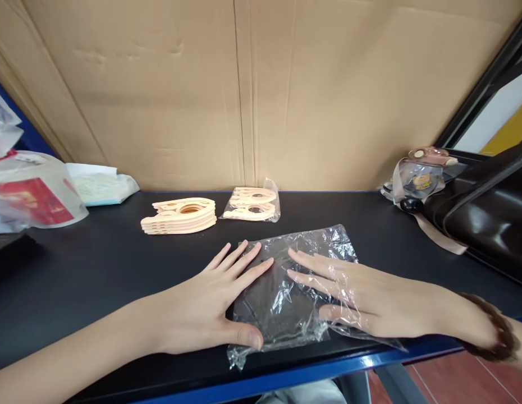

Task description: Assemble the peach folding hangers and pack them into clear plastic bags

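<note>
A clear plastic bag (pixel 282 297) lies crinkled on the black tabletop near the front edge. My left hand (pixel 214 303) rests flat on its left side, fingers spread and palm down. From the right, my right hand (pixel 353 292) reaches into the bag, with film over its fingers; they are stretched out and apart, with nothing visible between them. Beyond my left hand sits a stack of cream folding hangers (pixel 183 216). To its right, a clear bag holds similar cream hangers (pixel 252 203).
A cardboard sheet (pixel 181 84) stands along the back of the table (pixel 96 269). At the left are a white plastic bag with red print (pixel 37 191) and a white packet (pixel 99 184). A dark leather bag (pixel 484 207) with a strap and bear charm stands right.
</note>
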The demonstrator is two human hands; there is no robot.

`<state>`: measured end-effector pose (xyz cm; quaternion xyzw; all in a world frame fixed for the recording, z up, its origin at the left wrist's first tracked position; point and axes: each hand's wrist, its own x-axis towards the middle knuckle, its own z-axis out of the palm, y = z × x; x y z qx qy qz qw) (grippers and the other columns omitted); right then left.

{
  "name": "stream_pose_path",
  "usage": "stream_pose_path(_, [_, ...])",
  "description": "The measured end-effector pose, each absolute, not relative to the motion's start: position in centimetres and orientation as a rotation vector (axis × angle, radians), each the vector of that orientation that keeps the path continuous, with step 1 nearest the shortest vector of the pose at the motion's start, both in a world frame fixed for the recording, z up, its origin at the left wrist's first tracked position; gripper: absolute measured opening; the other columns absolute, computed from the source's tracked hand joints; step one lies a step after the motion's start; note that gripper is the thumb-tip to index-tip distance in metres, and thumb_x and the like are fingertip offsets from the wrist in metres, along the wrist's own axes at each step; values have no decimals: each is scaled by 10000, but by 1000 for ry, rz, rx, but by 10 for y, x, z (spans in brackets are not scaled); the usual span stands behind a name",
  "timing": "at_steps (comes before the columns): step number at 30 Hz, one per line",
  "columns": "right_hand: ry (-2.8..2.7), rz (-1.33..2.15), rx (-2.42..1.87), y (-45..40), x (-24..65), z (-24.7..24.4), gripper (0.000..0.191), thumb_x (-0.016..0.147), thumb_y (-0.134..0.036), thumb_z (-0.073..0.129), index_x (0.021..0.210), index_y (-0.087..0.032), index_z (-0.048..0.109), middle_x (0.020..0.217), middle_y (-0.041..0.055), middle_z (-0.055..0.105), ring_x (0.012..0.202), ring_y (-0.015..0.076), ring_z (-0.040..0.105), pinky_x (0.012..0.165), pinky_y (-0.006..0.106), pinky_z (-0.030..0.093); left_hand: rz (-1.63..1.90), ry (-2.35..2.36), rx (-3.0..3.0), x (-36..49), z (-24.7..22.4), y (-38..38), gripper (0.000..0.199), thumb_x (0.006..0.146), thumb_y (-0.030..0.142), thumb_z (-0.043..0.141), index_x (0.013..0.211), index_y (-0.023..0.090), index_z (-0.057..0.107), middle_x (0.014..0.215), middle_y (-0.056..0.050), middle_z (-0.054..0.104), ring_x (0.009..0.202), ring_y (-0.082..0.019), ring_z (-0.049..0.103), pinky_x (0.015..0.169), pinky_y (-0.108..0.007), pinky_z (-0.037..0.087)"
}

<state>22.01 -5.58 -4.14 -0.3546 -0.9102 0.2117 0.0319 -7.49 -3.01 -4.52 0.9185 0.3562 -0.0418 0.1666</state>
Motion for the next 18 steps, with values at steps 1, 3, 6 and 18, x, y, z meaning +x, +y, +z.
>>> stream_pose_path(1, [-2830,677,-1054,-53,215,-39,579,961,-438,460,1491,-360,239,1590,-21,128,1457,258,164,1179,495,210,-109,1012,2625,-74,-46,-29,945,773,756,494,1519,330,100,1580,-68,-23,1439,-376,-16,1142,-615,126])
stream_pose_path(3, [-2883,713,-995,-48,207,-36,511,990,-416,395,1483,-332,288,1585,-16,160,1462,231,143,1191,476,176,-90,1016,2652,-72,-48,-28,985,750,777,494,1524,314,100,1582,-83,-32,1439,-385,-25,1140,-622,110])
stream_pose_path(6, [-2889,698,-954,-42,200,-39,546,972,-463,426,1480,-308,303,1585,5,156,1465,233,117,1197,471,145,-118,1054,2661,-71,-50,-27,1062,715,818,476,1530,273,67,1583,-104,-46,1437,-392,-45,1135,-635,94])
stream_pose_path(18, [-2921,692,-1013,-42,205,-53,690,934,-550,452,1510,-341,135,1598,-1,-20,1466,262,-48,1184,537,50,88,1312,2555,-99,-49,-34,834,876,646,451,1532,340,38,1614,-8,55,1465,-328,65,1158,-538,227])
